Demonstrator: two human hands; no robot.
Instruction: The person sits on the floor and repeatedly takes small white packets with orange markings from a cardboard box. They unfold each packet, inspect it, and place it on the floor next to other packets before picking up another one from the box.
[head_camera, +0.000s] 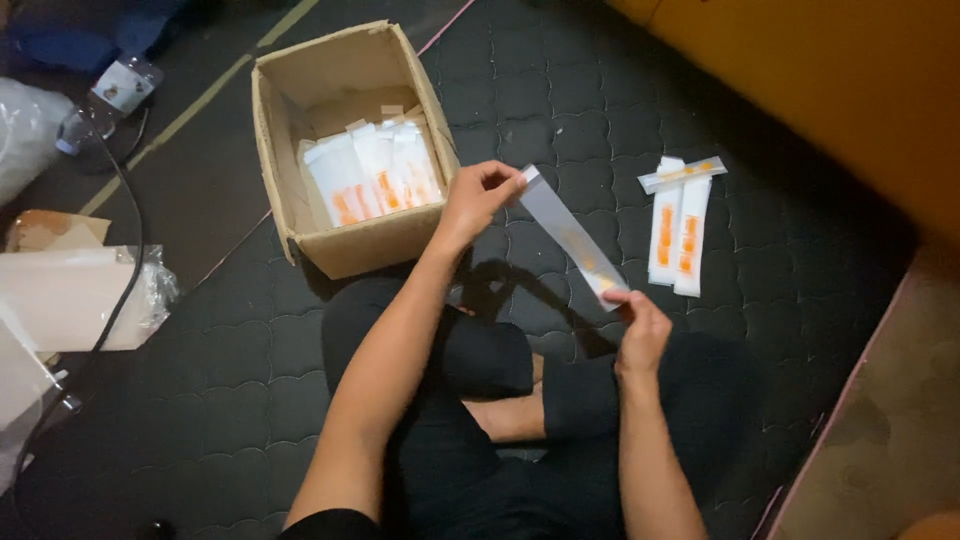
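Left hand (478, 200) pinches the top end of a long flat packet (568, 238); right hand (638, 330) pinches its bottom end, fingers closed on it. The packet hangs in the air above the lap, tilted, between cardboard box (300, 110) and a small pile of packets (678, 222) on the dark quilted mat (560, 90). Risk: the grip is only at the tips, so the slick sleeve could slip or bend if pulled unevenly. The open, upright box holds several white packets with orange marks (372, 178), leaning in a row.
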